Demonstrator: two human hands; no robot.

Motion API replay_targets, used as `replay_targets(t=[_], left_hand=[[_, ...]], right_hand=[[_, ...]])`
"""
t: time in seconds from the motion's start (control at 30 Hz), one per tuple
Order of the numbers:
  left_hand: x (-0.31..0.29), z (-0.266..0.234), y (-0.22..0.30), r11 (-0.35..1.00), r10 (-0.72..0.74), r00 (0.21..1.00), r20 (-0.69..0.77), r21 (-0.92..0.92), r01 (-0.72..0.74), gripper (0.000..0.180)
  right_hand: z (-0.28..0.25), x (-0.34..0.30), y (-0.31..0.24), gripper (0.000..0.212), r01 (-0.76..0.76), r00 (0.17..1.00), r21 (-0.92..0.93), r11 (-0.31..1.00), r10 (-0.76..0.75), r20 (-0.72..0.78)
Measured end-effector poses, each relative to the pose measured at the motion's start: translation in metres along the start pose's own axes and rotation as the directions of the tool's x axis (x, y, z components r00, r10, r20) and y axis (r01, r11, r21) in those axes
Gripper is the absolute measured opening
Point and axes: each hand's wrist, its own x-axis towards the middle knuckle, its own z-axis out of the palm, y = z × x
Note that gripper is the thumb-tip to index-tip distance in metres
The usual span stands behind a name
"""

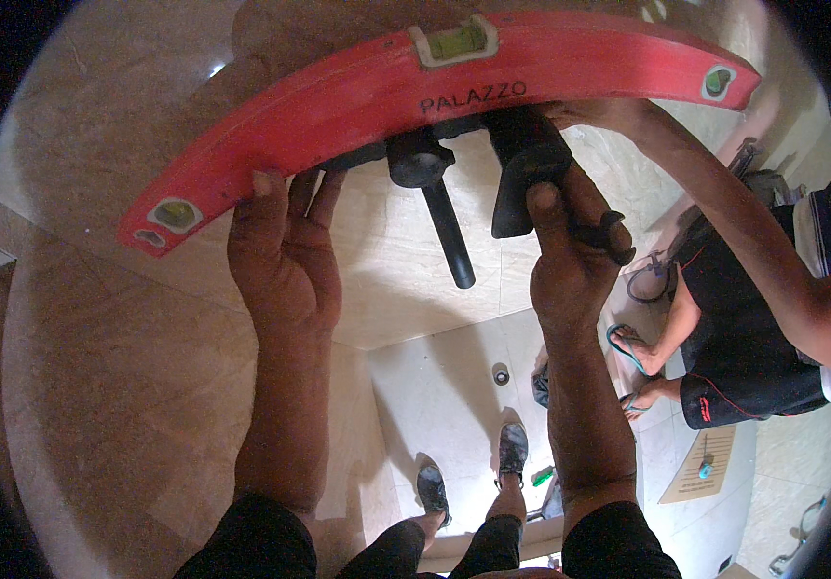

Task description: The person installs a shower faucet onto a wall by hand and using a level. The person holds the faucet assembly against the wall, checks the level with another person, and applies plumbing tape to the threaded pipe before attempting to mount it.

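Note:
A long red spirit level (338, 106) with green vials spans the top of the view, against or close to the stone-look wall. My left hand (285, 251) is closed on its lower edge at the left, thumb on the front face, fingers reaching behind. Under its middle is a black wall tap fitting (420, 162) with a thin rod-like lever (449, 236). My right hand (574, 256) wraps around the fitting's wider black part (529, 154), thumb on its front. Another person's hand (594, 113) reaches in behind the level from the right; its fingers are partly hidden.
A person in black shorts (738, 299) and flip-flops stands close on the right. On the pale tiled floor (435, 386) lie a small round drain-like piece (500, 374), a green object (543, 477) and a cardboard sheet (700, 465). My shoes (512, 449) are below.

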Motion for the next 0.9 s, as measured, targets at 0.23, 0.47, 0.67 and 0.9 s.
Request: replay_targets(t=[0.23,0.47,0.67,0.9], left_hand=[[-0.001,0.001,0.002,1.000,0.010,1.000,0.027,0.020,-0.011,0.042],[0.000,-0.011,0.003,1.000,-0.013,1.000,0.013,0.018,0.013,0.042],[0.000,-0.024,0.013,0.996,-0.029,0.998,-0.053,0.080,0.033,0.041],[0.011,-0.030,0.024,0.964,-0.145,0.983,0.115,-0.208,0.166,0.037]], right_hand=[[-0.002,0.000,-0.003,0.040,-0.008,0.999,0.023,1.000,0.007,0.041],[0.000,-0.001,0.007,0.038,0.022,1.000,0.007,1.000,-0.022,0.000],[0.002,-0.001,0.002,0.037,-0.013,1.000,0.020,1.000,0.013,-0.005],[-0.002,0.000,0.002,0.042,-0.058,0.998,0.001,0.998,0.058,0.023]])
